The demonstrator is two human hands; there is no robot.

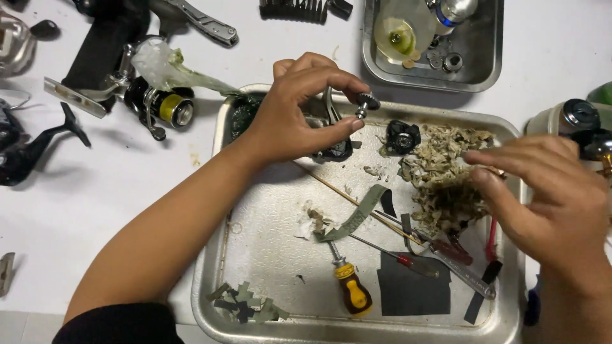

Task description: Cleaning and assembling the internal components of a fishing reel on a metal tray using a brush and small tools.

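The left hand (299, 108) pinched a small gear shaft (364, 104), lying sideways with its toothed end pointing right, over the metal tray (268, 255). The right hand (548, 197) hovered spread and blurry, well apart, above the dirty wad (446, 172).

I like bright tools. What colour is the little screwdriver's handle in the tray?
Yellow and black screwdriver handle, seen best in the head view.
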